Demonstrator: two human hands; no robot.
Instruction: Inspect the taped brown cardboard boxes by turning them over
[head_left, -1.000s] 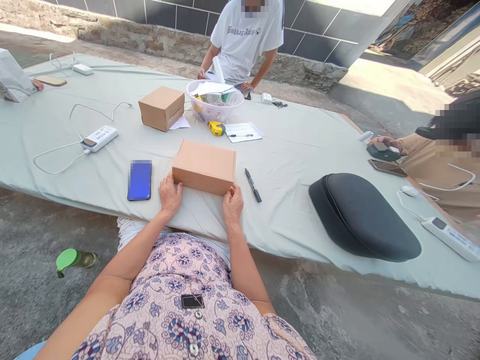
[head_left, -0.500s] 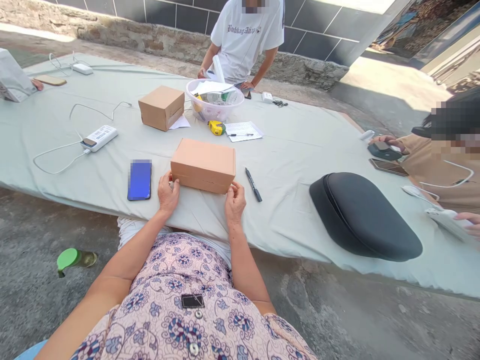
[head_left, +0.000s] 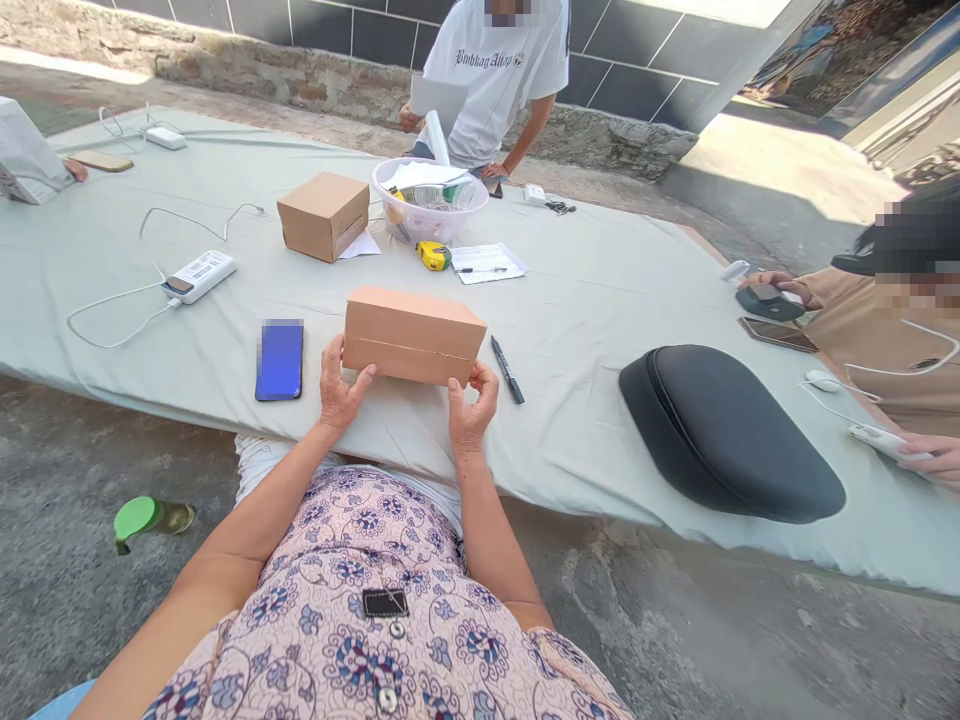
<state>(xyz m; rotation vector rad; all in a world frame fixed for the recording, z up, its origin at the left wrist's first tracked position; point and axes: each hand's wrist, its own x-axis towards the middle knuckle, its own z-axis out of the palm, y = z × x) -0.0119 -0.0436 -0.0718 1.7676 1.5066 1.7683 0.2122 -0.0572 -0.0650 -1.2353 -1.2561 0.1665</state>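
A closed brown cardboard box [head_left: 411,333] is lifted a little off the pale green cloth-covered table [head_left: 585,320], tilted with its front face toward me. My left hand [head_left: 339,384] grips its lower left corner. My right hand [head_left: 471,404] grips its lower right corner from below. A blue phone [head_left: 279,359] lies just left of my left hand. A black marker [head_left: 506,369] lies just right of the box.
A second cardboard box [head_left: 323,214], a plastic basin [head_left: 428,200] of items, a yellow tape measure [head_left: 433,256] and a paper sheet [head_left: 487,263] sit farther back. A power bank with cable [head_left: 199,276] lies at left. A black case [head_left: 727,430] lies at right. Two other people are at the table.
Both my hands have raised the box off the cloth and tipped its near face up toward me. The person at right moved a hand to a white device near the table edge.
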